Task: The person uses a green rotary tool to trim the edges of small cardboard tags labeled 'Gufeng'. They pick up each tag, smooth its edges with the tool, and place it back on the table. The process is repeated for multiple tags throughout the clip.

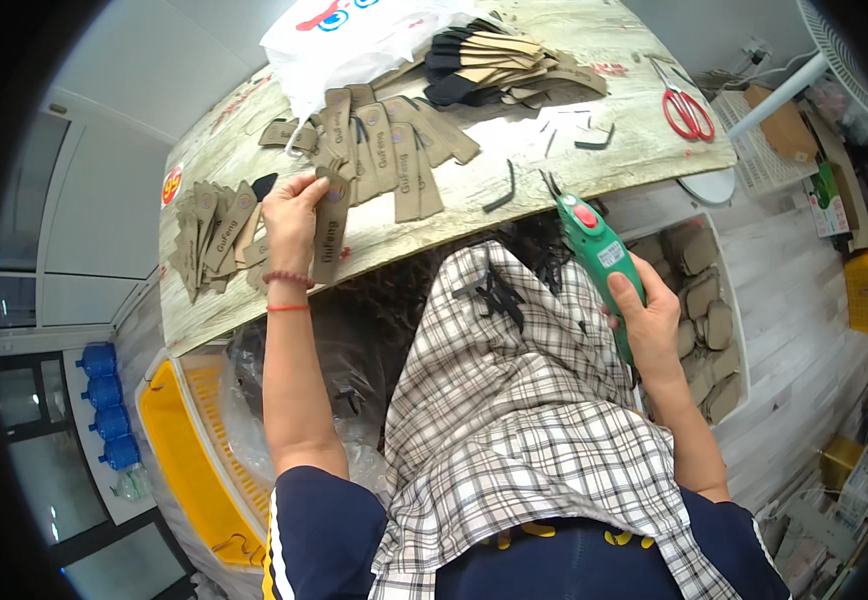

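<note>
My left hand [292,218] pinches the top of a khaki fabric strap [330,232] with dark printing, which hangs down at the table's front edge. More khaki straps [216,238] lie in a fanned pile left of that hand, and another spread of straps [379,150] is just beyond it. In my right hand [648,318] is a green pair of electric scissors [594,238] with a red button. The blades point up and away, by the table's edge, with no fabric between them.
Red-handled scissors [689,115] and black trimmings [500,188] lie on the worn table [544,170]. Behind the straps is a white plastic bag [354,50]. Black scraps rest on my checked apron [499,300]. A white bin [742,350] of khaki pieces stands right, a yellow crate [179,440] left.
</note>
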`<action>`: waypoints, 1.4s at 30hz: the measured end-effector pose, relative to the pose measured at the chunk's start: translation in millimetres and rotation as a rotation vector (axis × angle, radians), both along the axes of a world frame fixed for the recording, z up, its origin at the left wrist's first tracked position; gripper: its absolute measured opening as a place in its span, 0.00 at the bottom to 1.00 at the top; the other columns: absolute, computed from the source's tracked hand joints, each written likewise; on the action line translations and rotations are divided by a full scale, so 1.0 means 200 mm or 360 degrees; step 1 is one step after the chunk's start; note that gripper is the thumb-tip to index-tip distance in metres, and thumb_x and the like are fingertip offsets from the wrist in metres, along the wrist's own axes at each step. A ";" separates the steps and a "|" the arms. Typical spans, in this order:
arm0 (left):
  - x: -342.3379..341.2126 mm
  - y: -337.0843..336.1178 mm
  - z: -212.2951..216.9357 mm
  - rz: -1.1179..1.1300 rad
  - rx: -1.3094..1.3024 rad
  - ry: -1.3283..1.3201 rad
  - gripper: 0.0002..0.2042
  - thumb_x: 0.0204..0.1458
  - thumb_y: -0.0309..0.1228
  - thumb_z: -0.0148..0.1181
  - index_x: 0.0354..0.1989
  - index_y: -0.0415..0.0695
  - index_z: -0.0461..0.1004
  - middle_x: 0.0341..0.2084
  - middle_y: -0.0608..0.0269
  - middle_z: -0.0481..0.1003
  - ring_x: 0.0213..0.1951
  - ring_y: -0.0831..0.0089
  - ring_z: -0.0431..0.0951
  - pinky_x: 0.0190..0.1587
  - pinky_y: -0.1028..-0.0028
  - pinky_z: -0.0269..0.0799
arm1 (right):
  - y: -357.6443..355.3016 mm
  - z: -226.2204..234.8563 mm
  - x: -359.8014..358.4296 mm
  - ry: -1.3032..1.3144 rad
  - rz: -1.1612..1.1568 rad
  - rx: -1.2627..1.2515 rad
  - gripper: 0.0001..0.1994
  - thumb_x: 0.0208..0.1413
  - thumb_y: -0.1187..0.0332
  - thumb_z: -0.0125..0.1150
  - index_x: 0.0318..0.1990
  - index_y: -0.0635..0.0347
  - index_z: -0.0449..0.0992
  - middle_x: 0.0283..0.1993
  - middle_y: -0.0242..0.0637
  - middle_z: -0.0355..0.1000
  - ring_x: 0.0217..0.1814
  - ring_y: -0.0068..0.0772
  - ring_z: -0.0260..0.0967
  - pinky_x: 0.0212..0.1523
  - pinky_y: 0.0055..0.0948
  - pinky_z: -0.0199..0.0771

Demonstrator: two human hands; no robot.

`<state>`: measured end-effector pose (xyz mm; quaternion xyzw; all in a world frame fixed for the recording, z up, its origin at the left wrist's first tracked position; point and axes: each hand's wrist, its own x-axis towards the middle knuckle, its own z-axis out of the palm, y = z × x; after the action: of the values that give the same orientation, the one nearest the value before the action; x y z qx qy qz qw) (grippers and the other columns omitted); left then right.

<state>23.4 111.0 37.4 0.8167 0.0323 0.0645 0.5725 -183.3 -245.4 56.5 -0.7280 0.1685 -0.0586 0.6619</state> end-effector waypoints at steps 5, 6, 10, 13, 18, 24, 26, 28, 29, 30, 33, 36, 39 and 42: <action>0.14 -0.21 -0.02 0.0294 0.1652 -0.0533 0.15 0.49 0.45 0.61 0.39 0.50 0.80 0.37 0.63 0.72 0.46 0.63 0.66 0.49 0.60 0.56 | 0.00 -0.05 0.02 0.0065 -0.0010 -0.0089 0.22 0.57 0.57 0.61 0.53 0.63 0.73 0.28 0.27 0.70 0.23 0.13 0.62 0.21 0.16 0.65; 0.20 -0.27 -0.03 0.0224 0.1767 -0.0492 0.15 0.49 0.46 0.60 0.39 0.50 0.80 0.37 0.62 0.71 0.45 0.62 0.66 0.48 0.59 0.56 | 0.00 -0.05 0.02 0.0044 0.0016 -0.0115 0.22 0.58 0.57 0.61 0.53 0.64 0.72 0.28 0.28 0.70 0.23 0.13 0.63 0.21 0.17 0.65; 0.39 -0.48 -0.12 0.0213 0.1993 -0.0247 0.21 0.54 0.51 0.53 0.41 0.46 0.79 0.47 0.54 0.70 0.55 0.59 0.62 0.58 0.53 0.51 | -0.01 -0.06 0.02 0.0015 0.0013 -0.0128 0.22 0.58 0.58 0.61 0.53 0.65 0.72 0.28 0.29 0.70 0.23 0.14 0.63 0.21 0.17 0.65; 0.40 -0.56 -0.36 0.0249 0.1760 -0.0456 0.24 0.57 0.49 0.49 0.54 0.44 0.71 0.60 0.45 0.62 0.68 0.51 0.46 0.66 0.45 0.34 | -0.01 -0.06 0.02 0.0014 0.0006 -0.0129 0.22 0.58 0.58 0.61 0.53 0.65 0.72 0.28 0.29 0.70 0.23 0.15 0.63 0.21 0.17 0.65; 0.34 -0.64 -0.37 0.0075 0.1565 -0.0626 0.23 0.56 0.46 0.53 0.55 0.44 0.70 0.50 0.52 0.70 0.59 0.54 0.60 0.63 0.52 0.45 | -0.02 -0.06 0.02 0.0045 -0.0025 -0.0049 0.21 0.58 0.59 0.61 0.53 0.65 0.72 0.29 0.28 0.70 0.24 0.14 0.63 0.22 0.17 0.65; 0.39 -0.69 -0.22 0.0362 0.0953 -0.0275 0.27 0.36 0.32 0.72 0.50 0.42 0.73 0.39 0.62 0.76 0.47 0.67 0.71 0.54 0.63 0.61 | -0.03 -0.06 0.04 -0.0016 -0.0008 -0.0022 0.20 0.58 0.60 0.61 0.53 0.65 0.72 0.30 0.28 0.70 0.24 0.13 0.62 0.22 0.17 0.65; 0.43 -0.64 -0.26 0.0272 0.0636 -0.0213 0.23 0.38 0.28 0.71 0.46 0.40 0.75 0.34 0.63 0.76 0.38 0.71 0.73 0.45 0.68 0.68 | -0.01 -0.06 0.06 -0.0045 0.0022 -0.0012 0.21 0.58 0.60 0.61 0.53 0.65 0.72 0.29 0.27 0.70 0.24 0.13 0.61 0.22 0.17 0.64; 0.45 -0.60 -0.29 0.0076 0.0080 -0.0134 0.13 0.39 0.28 0.70 0.34 0.38 0.78 0.30 0.58 0.77 0.34 0.66 0.76 0.39 0.68 0.71 | 0.01 -0.04 0.08 -0.0059 0.0057 -0.0004 0.21 0.58 0.60 0.62 0.53 0.65 0.72 0.28 0.27 0.70 0.23 0.12 0.60 0.22 0.17 0.62; 0.43 -0.61 -0.28 0.0093 -0.0122 -0.0201 0.10 0.41 0.27 0.68 0.32 0.37 0.78 0.28 0.60 0.77 0.31 0.69 0.76 0.37 0.70 0.71 | 0.01 -0.03 0.09 -0.0065 0.0066 -0.0011 0.21 0.58 0.60 0.62 0.53 0.65 0.72 0.28 0.26 0.70 0.23 0.12 0.60 0.22 0.17 0.62; 0.41 -0.61 -0.27 0.0113 -0.0323 -0.0268 0.07 0.43 0.25 0.67 0.30 0.36 0.78 0.27 0.61 0.77 0.29 0.72 0.76 0.34 0.72 0.71 | 0.02 -0.01 0.10 -0.0071 0.0077 -0.0017 0.21 0.58 0.60 0.62 0.53 0.64 0.72 0.27 0.26 0.69 0.23 0.12 0.60 0.22 0.17 0.61; 0.18 -0.72 0.04 0.0100 -0.1072 -0.0389 0.02 0.51 0.21 0.61 0.32 0.36 0.76 0.25 0.66 0.77 0.25 0.81 0.74 0.27 0.81 0.69 | 0.03 0.01 0.11 -0.0093 0.0063 -0.0006 0.22 0.57 0.59 0.63 0.53 0.64 0.73 0.26 0.25 0.69 0.23 0.12 0.58 0.23 0.17 0.60; 0.03 -0.74 0.11 0.0112 -0.1389 -0.0352 0.02 0.51 0.22 0.62 0.32 0.39 0.75 0.26 0.65 0.78 0.25 0.80 0.74 0.27 0.81 0.69 | 0.06 0.03 0.12 -0.0167 0.0084 0.0004 0.23 0.56 0.57 0.63 0.53 0.65 0.73 0.28 0.26 0.70 0.24 0.13 0.60 0.25 0.17 0.62; -0.16 -0.87 0.14 0.0068 -0.1662 -0.0123 0.05 0.52 0.23 0.63 0.35 0.41 0.73 0.27 0.64 0.78 0.26 0.78 0.76 0.29 0.79 0.71 | 0.07 0.03 0.10 -0.0215 0.0088 -0.0068 0.24 0.56 0.56 0.63 0.53 0.65 0.72 0.29 0.28 0.72 0.26 0.13 0.61 0.26 0.18 0.63; -0.26 -0.94 0.09 -0.0027 -0.1825 0.0067 0.05 0.55 0.23 0.59 0.38 0.40 0.72 0.32 0.61 0.78 0.33 0.73 0.79 0.36 0.74 0.74 | 0.04 0.04 0.05 -0.0146 0.0105 -0.0131 0.24 0.55 0.56 0.64 0.53 0.64 0.72 0.30 0.30 0.72 0.26 0.14 0.61 0.28 0.18 0.65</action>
<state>-29.0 -76.6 56.2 0.3769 0.0668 0.0158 0.9237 -173.2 -236.5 64.4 -0.7563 0.1113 -0.0770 0.6400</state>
